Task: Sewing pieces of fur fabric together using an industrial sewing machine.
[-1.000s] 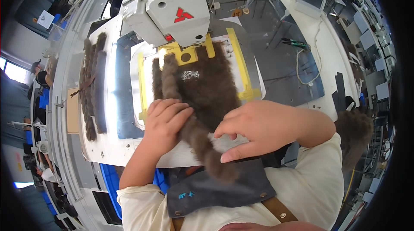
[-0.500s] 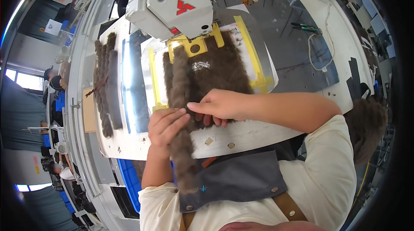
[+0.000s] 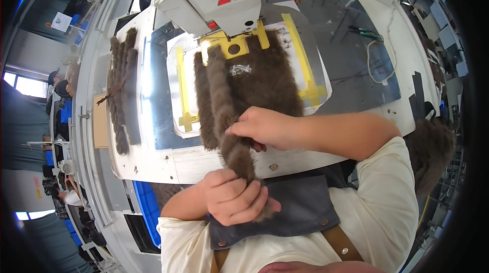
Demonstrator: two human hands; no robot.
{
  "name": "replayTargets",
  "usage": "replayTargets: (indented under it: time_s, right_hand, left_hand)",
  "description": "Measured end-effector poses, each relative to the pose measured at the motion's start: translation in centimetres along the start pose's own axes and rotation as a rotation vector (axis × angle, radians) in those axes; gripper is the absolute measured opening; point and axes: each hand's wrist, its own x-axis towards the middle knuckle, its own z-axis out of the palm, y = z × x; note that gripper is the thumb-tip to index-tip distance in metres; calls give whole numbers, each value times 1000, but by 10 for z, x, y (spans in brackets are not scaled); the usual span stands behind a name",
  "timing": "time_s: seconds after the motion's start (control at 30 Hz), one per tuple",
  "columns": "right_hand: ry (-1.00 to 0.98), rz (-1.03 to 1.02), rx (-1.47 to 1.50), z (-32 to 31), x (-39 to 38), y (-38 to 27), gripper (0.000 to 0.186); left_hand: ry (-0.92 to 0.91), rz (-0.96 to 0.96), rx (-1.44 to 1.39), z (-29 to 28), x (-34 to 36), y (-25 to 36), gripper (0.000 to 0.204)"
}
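Observation:
A long, narrow strip of brown fur (image 3: 219, 87) runs from the yellow plate (image 3: 223, 44) under the white sewing machine head (image 3: 219, 3) toward my body. My left hand (image 3: 234, 196) is wrapped round its near end, at the front of my dark apron. Farther up, the fingers of my right hand (image 3: 265, 128) pinch the strip near the table's front edge; some of those fingers are hidden. Beneath the strip lies a wide brown fur panel (image 3: 275, 79) on a white sheet with yellow tape along its sides. A small shiny, silvery piece (image 3: 240, 70) rests on the panel.
Several more fur strips (image 3: 122, 87) lie on the table at the left. Green-handled tools (image 3: 365, 33) and a pale cord (image 3: 374, 72) are at the right. A blue crate (image 3: 150, 209) stands below the table's left front edge. Other people work at the far left.
My left hand has slid down the strip toward my body and closed round its near end. The strip's near part now slants rightward. My right hand stays near its place on the strip.

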Motion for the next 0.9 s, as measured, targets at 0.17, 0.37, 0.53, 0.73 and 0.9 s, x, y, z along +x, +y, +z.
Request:
replayTargets:
  time_s: [0.17,0.37,0.53,0.73,0.9]
  right_hand:
    - [-116,97,-195,10,-38,-9,40]
    - [-174,64,-190,4,-58,7,42]
    - [-4,-471,-855,-51,-42,8,43]
    - [36,-231,-1356,-66,-59,-88,31]
    - [166,-135,-1550,-82,-64,-97,36]
  left_hand:
    - [43,162,16,3,12,-4,30]
    - [-97,203,-147,13,20,-14,43]
    - [-305,-319,-735,29,44,-102,102]
    - [-1011,-634,-800,57,52,-151,67]
    - [-809,-817,-633,59,30,-162,33]
